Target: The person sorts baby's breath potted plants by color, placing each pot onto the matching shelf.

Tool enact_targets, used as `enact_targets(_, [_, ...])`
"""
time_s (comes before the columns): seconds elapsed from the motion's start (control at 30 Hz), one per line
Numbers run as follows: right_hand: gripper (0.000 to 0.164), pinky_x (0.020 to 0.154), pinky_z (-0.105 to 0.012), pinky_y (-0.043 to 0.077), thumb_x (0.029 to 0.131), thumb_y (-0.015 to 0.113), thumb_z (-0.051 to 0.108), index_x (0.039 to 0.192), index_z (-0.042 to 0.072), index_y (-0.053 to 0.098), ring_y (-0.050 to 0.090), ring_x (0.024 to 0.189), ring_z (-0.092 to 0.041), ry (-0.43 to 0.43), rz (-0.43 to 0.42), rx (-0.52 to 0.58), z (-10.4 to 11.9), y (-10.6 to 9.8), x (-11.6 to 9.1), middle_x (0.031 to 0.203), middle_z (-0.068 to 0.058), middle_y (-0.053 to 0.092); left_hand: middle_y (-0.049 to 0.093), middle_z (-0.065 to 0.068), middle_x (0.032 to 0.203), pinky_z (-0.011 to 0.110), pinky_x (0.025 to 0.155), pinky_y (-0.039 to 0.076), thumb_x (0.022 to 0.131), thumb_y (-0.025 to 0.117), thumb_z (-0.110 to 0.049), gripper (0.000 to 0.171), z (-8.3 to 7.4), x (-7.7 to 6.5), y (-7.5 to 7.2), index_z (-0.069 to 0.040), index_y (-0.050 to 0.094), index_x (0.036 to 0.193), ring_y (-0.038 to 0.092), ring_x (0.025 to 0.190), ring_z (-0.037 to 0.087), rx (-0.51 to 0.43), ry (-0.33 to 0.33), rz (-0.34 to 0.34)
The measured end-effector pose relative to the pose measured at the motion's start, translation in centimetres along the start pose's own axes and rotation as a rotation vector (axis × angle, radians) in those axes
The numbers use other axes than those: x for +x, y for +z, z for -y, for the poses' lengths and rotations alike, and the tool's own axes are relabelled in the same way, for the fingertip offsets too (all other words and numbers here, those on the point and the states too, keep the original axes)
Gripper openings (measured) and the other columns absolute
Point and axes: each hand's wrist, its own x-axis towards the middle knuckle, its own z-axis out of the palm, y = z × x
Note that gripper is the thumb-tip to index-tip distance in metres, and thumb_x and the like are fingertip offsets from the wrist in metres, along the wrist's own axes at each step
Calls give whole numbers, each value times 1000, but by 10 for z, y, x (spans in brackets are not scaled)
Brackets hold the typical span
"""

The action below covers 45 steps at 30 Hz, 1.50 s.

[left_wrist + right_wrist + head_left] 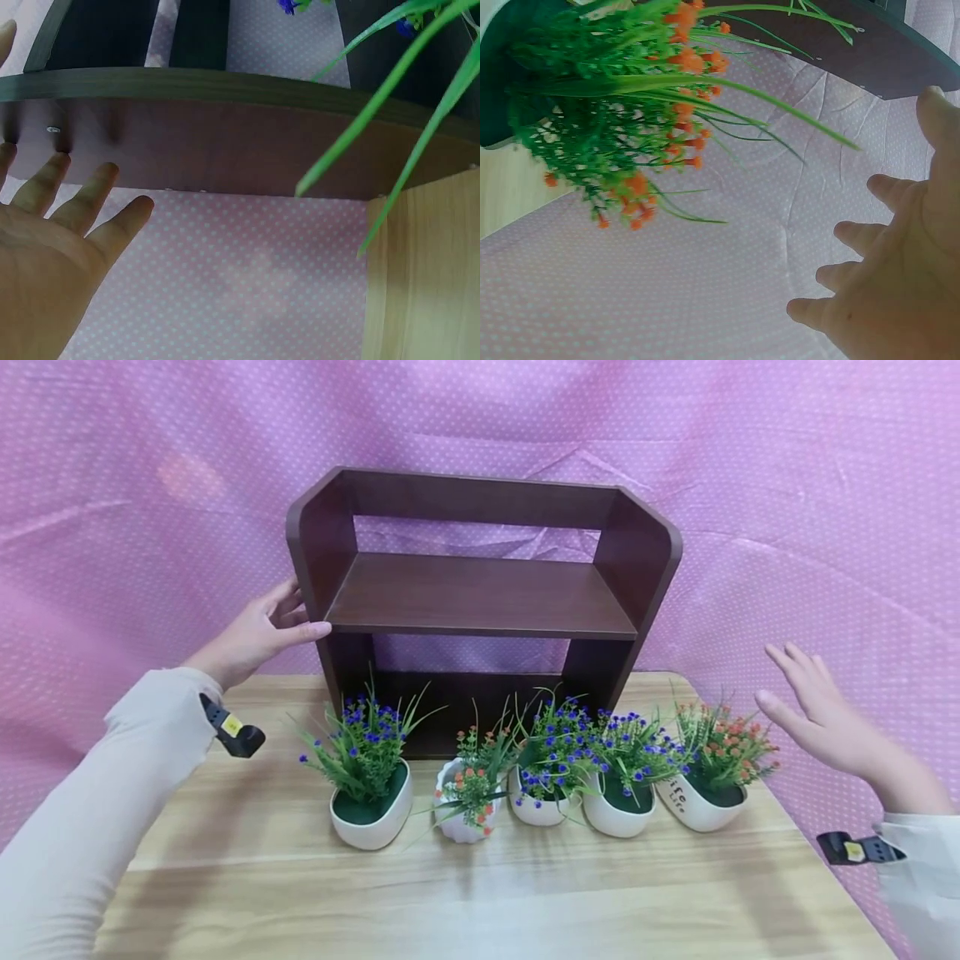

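A dark brown two-tier wooden shelf (480,597) stands at the back of the table. My left hand (255,631) is at its left side panel (225,146), fingers extended towards the outer face and thumb by the front edge; whether the fingertips touch is hard to tell. To the right, my right hand (821,714) hangs in the air with spread fingers, holding nothing. Nearest to it is a white pot of orange flowers (723,752), whose blooms also fill the right wrist view, apart from the fingers (859,236).
Several potted artificial plants line up before the shelf: a blue-flowered one (367,777) at left, a fluted pot with orange flowers (468,793), and two blue-flowered ones (551,768) further right. Below is a light wooden table (465,910); behind hangs a pink dotted cloth (787,510).
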Motion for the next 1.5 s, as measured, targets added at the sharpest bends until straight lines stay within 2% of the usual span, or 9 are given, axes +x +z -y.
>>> enact_targets(0.1, [65, 102, -68, -22, 101, 41, 18, 154, 5, 6, -23, 138, -48, -19, -24, 20, -4, 4, -9, 154, -32, -9, 24, 4, 158, 37, 111, 37, 92, 65, -14, 82, 1, 0, 1, -37, 14, 153, 35, 138, 29, -3, -22, -33])
enact_targets(0.27, [66, 102, -68, -22, 100, 42, 16, 155, 9, 5, -21, 140, -46, -19, -48, 50, -9, 9, -24, 155, -29, -10, 28, 4, 157, 20, 98, 46, 92, 64, -11, 79, 5, 3, 4, -37, 20, 152, 40, 135, 26, -43, 18, -45])
enact_targets(0.37, [66, 102, -69, -21, 100, 42, 16, 155, 10, 5, -18, 140, -48, -3, -64, 54, -13, 13, -33, 156, -29, -9, 28, 6, 157, 16, 90, 49, 93, 63, -9, 76, 7, 3, 4, -35, 23, 152, 40, 135, 26, -80, 37, -38])
enact_targets(0.6, [68, 103, -72, -15, 101, 42, 15, 155, 12, 2, -11, 138, -54, 26, -80, 105, -25, 31, -51, 155, -31, -8, 28, 6, 157, 19, 84, 54, 92, 64, -7, 76, 9, 2, 4, -34, 25, 152, 44, 131, 20, -145, 38, -34])
enact_targets(0.87, [76, 101, -73, -16, 101, 44, 14, 154, 23, -10, -17, 140, -45, 74, -85, 200, -40, 52, -71, 156, -25, -15, 28, 4, 157, 17, 85, 52, 92, 63, -8, 75, 10, 2, 5, -35, 25, 151, 41, 133, 22, -126, 44, -30])
enact_targets(1.07, [79, 92, -80, -12, 102, 44, 18, 152, 26, -16, -16, 132, -60, 168, -40, 252, -46, 62, -86, 154, -27, -21, 28, 5, 157, 17, 87, 51, 93, 62, -8, 74, 12, 2, 7, -35, 25, 152, 41, 133, 21, -130, 54, -15])
enact_targets(1.17, [78, 89, -83, -8, 103, 41, 23, 150, 30, -20, -16, 127, -67, 241, 13, 320, -47, 72, -91, 153, -22, -26, 27, 5, 157, 16, 87, 51, 93, 62, -9, 75, 12, 1, 6, -35, 24, 152, 39, 136, 24, -121, 52, -10])
enact_targets(1.37, [74, 93, -82, 4, 105, 38, 22, 151, 20, -20, -3, 124, -71, 265, 38, 375, -49, 91, -94, 152, -30, -21, 24, 2, 158, 15, 87, 50, 95, 61, -14, 74, 9, 0, 5, -40, 20, 151, 34, 138, 30, -45, 37, -9])
enact_targets(1.5, [78, 97, -79, 2, 105, 36, 25, 147, 11, -28, -11, 131, -61, 315, 83, 440, -48, 102, -95, 149, -36, -20, 24, 2, 158, 16, 86, 51, 94, 61, -12, 75, 9, 1, 6, -38, 21, 152, 36, 138, 28, -78, 39, -7])
